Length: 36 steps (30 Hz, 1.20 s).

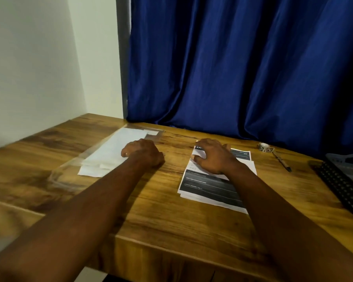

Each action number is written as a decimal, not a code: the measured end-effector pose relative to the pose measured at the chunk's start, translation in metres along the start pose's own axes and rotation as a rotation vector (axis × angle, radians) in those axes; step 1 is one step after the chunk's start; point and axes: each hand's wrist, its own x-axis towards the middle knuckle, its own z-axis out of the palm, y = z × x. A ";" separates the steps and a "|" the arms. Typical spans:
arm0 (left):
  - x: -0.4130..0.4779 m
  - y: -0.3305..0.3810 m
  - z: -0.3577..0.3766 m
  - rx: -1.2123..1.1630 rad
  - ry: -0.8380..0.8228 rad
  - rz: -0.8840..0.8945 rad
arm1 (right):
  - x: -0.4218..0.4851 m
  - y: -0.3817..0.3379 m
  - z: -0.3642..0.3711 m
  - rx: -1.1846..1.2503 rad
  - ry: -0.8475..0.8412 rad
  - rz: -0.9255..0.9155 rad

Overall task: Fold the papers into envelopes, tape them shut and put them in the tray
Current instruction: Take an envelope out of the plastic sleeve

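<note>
A clear plastic tray (68, 166) lies on the left of the wooden desk and holds several white folded envelopes (114, 148). My left hand (144, 153) rests at the tray's right side with loosely curled fingers on the envelopes, gripping nothing I can make out. To the right lies a stack of printed papers (208, 186) with dark bands. My right hand (212, 157) sits on the stack's far end, and its thumb and fingers pinch up the corner of the top sheet. A small roll of tape (265, 147) stands at the back right.
A pen (281, 161) lies just in front of the tape. A black keyboard (342, 190) and a grey device (346, 159) fill the right edge. A blue curtain (243, 68) hangs behind the desk, and a white wall is on the left.
</note>
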 end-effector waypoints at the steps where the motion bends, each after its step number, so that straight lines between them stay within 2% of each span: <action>1: -0.001 -0.001 -0.003 -0.030 0.011 0.023 | 0.001 -0.005 0.002 0.019 -0.012 -0.005; 5: 0.002 0.004 -0.015 -0.131 -0.013 0.155 | 0.005 -0.021 0.006 0.232 -0.021 0.052; 8: 0.008 0.007 -0.019 -0.193 -0.055 0.308 | 0.007 -0.028 0.002 0.245 0.014 0.053; 10: 0.017 0.006 -0.019 -0.506 -0.125 0.316 | 0.005 -0.033 0.000 0.239 0.029 0.036; 12: 0.023 0.004 -0.017 -0.824 -0.138 0.249 | 0.003 -0.037 0.000 0.229 0.041 0.009; 15: 0.036 -0.005 -0.011 -1.045 -0.073 0.202 | -0.001 -0.044 0.003 0.217 0.038 -0.038; 17: 0.043 -0.017 -0.013 -0.937 0.012 0.269 | -0.002 -0.047 0.006 0.222 0.036 -0.077; 19: 0.050 -0.032 -0.019 -0.711 0.010 0.384 | -0.003 -0.053 0.009 0.227 0.039 -0.123; 22: 0.042 -0.062 -0.040 -0.508 -0.208 0.481 | -0.004 -0.068 0.016 0.232 0.071 -0.199; 25: 0.034 -0.093 -0.052 -0.318 -0.452 0.498 | -0.003 -0.086 0.020 0.227 0.110 -0.260; 27: 0.034 -0.104 -0.050 -0.250 -0.538 0.487 | -0.002 -0.096 0.020 0.239 0.146 -0.282; 31: 0.035 -0.112 -0.041 -0.212 -0.387 0.531 | -0.003 -0.117 0.022 0.235 0.227 -0.350; 36: 0.041 -0.116 -0.038 -0.333 -0.169 0.596 | -0.007 -0.134 0.021 0.196 0.334 -0.451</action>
